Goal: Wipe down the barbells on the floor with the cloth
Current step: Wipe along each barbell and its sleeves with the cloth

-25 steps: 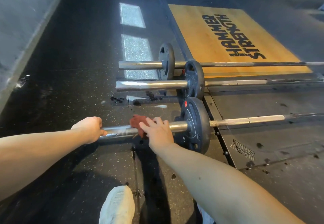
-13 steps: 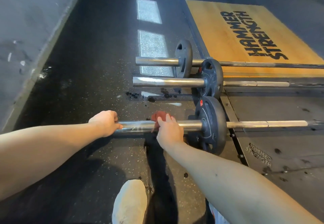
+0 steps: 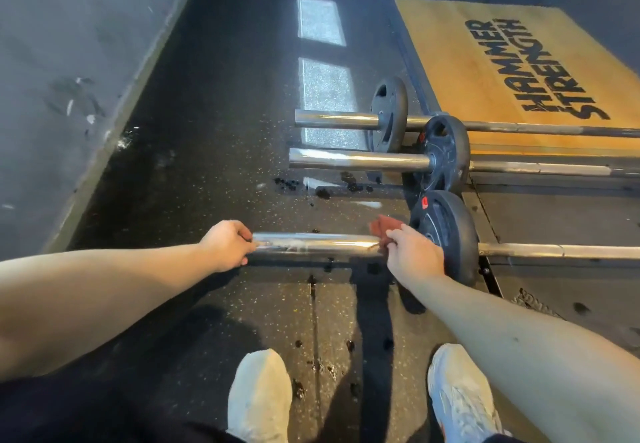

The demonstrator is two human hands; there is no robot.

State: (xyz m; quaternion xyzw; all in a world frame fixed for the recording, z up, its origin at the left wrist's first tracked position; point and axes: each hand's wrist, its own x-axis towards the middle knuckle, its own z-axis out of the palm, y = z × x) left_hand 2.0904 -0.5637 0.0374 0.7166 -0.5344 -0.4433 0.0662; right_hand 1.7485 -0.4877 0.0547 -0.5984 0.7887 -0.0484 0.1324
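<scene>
Three barbells lie side by side on the floor. The nearest barbell [image 3: 318, 245] shows a shiny chrome sleeve with a black plate [image 3: 446, 234] on it. My left hand [image 3: 227, 245] grips the sleeve's outer end. My right hand [image 3: 412, 255] presses a red-brown cloth [image 3: 382, 229] around the sleeve right beside the plate; most of the cloth is hidden under the fingers. The middle barbell [image 3: 356, 160] and the far barbell [image 3: 336, 120] lie beyond, each with a black plate.
A wooden lifting platform [image 3: 450, 61] with black lettering lies at the upper right. A grey wall [image 3: 52, 61] runs along the left. Small black crumbs [image 3: 287, 184] lie on the rubber floor. My two white shoes [image 3: 259, 394] stand below the bar.
My right hand has slid the cloth rightward along the sleeve, up to the plate. The left hand has stayed at the sleeve's end. The view has tilted down, showing both shoes.
</scene>
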